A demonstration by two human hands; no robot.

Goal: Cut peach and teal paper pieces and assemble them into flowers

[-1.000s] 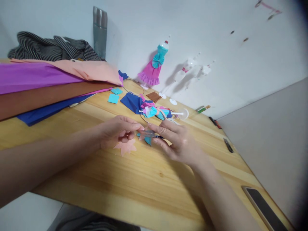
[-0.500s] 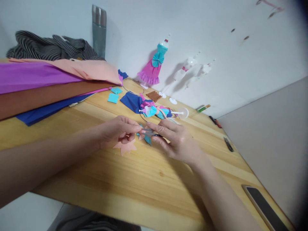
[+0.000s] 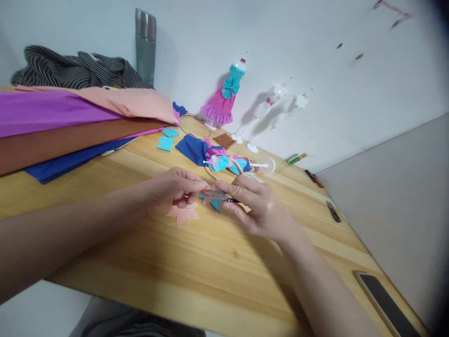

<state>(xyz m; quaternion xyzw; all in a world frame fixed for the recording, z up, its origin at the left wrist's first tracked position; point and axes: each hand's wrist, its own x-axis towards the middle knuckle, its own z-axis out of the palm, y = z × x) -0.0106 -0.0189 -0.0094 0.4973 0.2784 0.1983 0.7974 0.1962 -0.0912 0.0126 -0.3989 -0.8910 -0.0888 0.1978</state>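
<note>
My left hand (image 3: 178, 187) is closed in a pinch, thumb against forefinger, on a small piece of pink paper (image 3: 209, 191) mostly hidden by the fingertips. From the right, my right hand (image 3: 257, 203) grips a small pair of scissors (image 3: 220, 193), its blades parted and pointing left at the pinched paper. Below the left hand lies a pink star-shaped paper cutout (image 3: 183, 216) on the wooden table (image 3: 210, 271). Under the scissors are a teal paper cutout (image 3: 215, 205) and another bit of pink paper, both partly covered.
Beyond my hands lie a small dressed figure on a stand (image 3: 228, 164), blue paper (image 3: 191, 149) and teal squares (image 3: 164, 143). Coloured sheets (image 3: 87, 135) fill the left. A dressed figure (image 3: 224, 93) stands by the wall; a phone (image 3: 389, 304) rests at the right edge.
The scissor blades look further apart than before. Both hands stay in nearly the same place, and the things on the table have not moved.
</note>
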